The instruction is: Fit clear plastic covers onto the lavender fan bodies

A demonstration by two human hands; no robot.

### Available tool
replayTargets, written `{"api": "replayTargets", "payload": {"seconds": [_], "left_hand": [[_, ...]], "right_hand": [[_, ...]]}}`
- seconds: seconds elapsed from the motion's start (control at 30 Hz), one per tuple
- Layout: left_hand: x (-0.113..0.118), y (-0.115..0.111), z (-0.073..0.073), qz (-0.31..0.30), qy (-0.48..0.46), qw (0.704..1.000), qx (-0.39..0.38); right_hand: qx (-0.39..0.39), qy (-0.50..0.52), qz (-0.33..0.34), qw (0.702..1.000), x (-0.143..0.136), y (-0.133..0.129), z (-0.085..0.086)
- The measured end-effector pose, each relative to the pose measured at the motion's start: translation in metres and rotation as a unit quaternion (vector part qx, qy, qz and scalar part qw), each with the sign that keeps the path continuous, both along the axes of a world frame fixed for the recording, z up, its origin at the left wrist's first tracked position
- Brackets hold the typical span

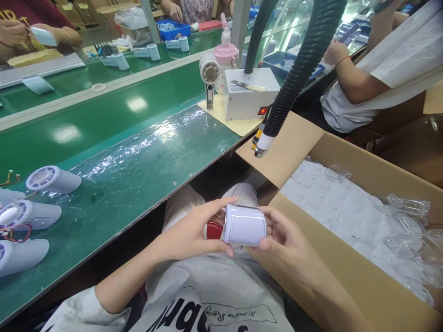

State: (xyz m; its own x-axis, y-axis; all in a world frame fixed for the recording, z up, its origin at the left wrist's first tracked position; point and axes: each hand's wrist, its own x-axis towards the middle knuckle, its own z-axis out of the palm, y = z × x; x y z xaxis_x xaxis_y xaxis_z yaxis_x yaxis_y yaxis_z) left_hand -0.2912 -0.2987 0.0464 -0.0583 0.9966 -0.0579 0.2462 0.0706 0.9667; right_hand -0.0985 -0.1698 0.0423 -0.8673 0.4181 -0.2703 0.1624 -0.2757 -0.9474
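Above my lap, both hands hold a short lavender fan housing (244, 225), lying on its side with a shiny, seemingly clear layer around it. My left hand (200, 226) is closed round its left end, thumb below and fingers above. A red item (213, 230) shows between that palm and the housing; I cannot make out what it is. My right hand (285, 235) grips the right end, thumb at the lower edge and fingers behind, partly hidden. Several similar lavender housings (53, 180) with wires lie on the green bench to the left.
An open carton (308, 235) with clear plastic covers (408, 205) stands at my right. A black flexible hose (294, 69) hangs over it. Beyond the bench (148, 157) are a handheld fan (209, 76), a white box (251, 92) with a red switch, a conveyor and co-workers.
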Motion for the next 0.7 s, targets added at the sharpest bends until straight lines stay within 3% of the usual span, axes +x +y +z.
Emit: {"api": "replayTargets", "payload": {"seconds": [0.1,0.5,0.6,0.7], "left_hand": [[0.001,-0.001,0.0,0.0,0.003,1.0,0.018],[0.001,-0.007,0.001,-0.012,0.061,0.989,0.136],[0.002,-0.008,0.002,-0.009,0.021,0.994,0.111],[0.005,-0.008,0.002,-0.006,-0.115,0.993,0.021]], "right_hand": [[-0.004,0.007,-0.008,1.0,0.001,-0.003,-0.002],[0.119,0.043,-0.025,0.992,0.007,-0.01,0.004],[0.155,0.046,-0.032,0.986,0.008,-0.011,0.001],[0.237,0.071,-0.048,0.968,0.007,-0.011,-0.007]]}}
